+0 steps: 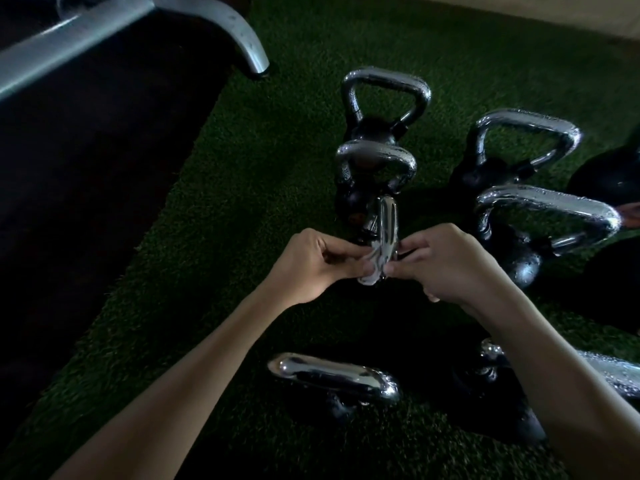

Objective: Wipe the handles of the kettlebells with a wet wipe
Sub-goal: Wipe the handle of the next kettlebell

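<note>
Several black kettlebells with shiny chrome handles stand on green turf. One chrome handle (388, 223) points toward me, end-on, in the middle. My left hand (311, 268) and my right hand (450, 265) meet at its near end, both pinching a pale wet wipe (372, 268) that is wrapped on the handle there. Behind it stand two more kettlebells, one handle (375, 157) close and another handle (386, 81) farther back. To the right are a handle (530, 124) and a wet-looking handle (550, 202). Below my arms lies a handle (332, 374).
A grey metal frame leg (249, 43) of gym equipment ends on the turf at the upper left, over a dark floor mat (86, 202). A large dark ball-shaped weight (609, 178) sits at the right edge. A further chrome handle (620, 372) shows beside my right forearm.
</note>
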Available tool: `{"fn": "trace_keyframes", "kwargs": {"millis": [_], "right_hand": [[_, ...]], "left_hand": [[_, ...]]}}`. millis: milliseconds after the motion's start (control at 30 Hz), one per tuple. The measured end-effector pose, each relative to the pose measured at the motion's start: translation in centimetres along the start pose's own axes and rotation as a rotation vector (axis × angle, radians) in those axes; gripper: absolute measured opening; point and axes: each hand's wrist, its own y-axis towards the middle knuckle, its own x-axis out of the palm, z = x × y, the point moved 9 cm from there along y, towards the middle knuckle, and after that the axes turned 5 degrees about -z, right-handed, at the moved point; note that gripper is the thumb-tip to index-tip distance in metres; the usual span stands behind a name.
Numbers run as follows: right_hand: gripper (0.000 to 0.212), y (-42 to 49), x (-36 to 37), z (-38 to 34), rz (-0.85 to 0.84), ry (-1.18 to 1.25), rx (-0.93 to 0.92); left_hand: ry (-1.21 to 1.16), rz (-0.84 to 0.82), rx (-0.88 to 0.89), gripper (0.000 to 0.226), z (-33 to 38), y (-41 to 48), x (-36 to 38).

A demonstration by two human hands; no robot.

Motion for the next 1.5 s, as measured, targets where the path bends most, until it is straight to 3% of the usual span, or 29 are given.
{"fn": "trace_keyframes", "kwargs": {"millis": [167,333,433,500,600,767,933,1033,1100,1200,1400,1500], "right_hand": [[0.037,-0.1,0.3,-0.1,0.029,-0.086,0.055],[0.039,-0.2,0.4,0.0,0.045,-0.108,0.077],[0.063,-1.5,-0.2,-1.6,0.144,-0.228,-0.007],[0.077,-2.5,-0.8,-3.5,0.26,-0.285,-0.16],[0.07,-3.0,-0.9,-5.6,0.244,-0.095,-0.39],[0.051,-3.2,-1.2,-6.5,0.187,0.195,-0.454],[0.037,-3.2,-2.9,-4.8,0.264,0.313,-0.436],[0.033,-3.0,-4.6,-3.1,0.375,0.318,-0.369],[0.032,-2.8,-5.5,-1.6,0.452,0.362,-0.309],[0.029,-2.7,-5.5,0.1,0.551,0.419,-0.235],[0.021,-1.1,-1.2,1.8,0.627,0.517,-0.096],[0.016,0.7,1.9,2.0,0.583,0.56,-0.058]], "left_hand": [[0.182,0.027,0.109,0.024,0.4,-0.9,0.0],[0.369,0.063,0.075,0.024,-1.2,-1.2,0.3],[0.304,0.092,0.031,0.026,-0.8,-1.9,-0.9],[0.109,0.175,0.005,0.023,0.4,-2.3,-2.8],[-0.189,0.312,-0.033,0.019,2.2,-2.7,-5.0],[-0.224,0.198,-0.037,0.021,5.0,-1.8,-3.7],[-0.136,0.051,-0.062,0.03,6.2,-0.9,-2.6],[0.102,0.181,-0.107,0.034,6.1,0.0,-3.1],[0.404,0.229,-0.187,0.057,6.1,1.1,-3.0],[0.515,0.15,-0.3,0.086,5.0,3.0,-1.8],[0.554,0.199,-0.33,0.07,3.9,2.8,-3.2],[0.535,0.198,-0.299,0.067,2.3,1.2,-5.6]]}}
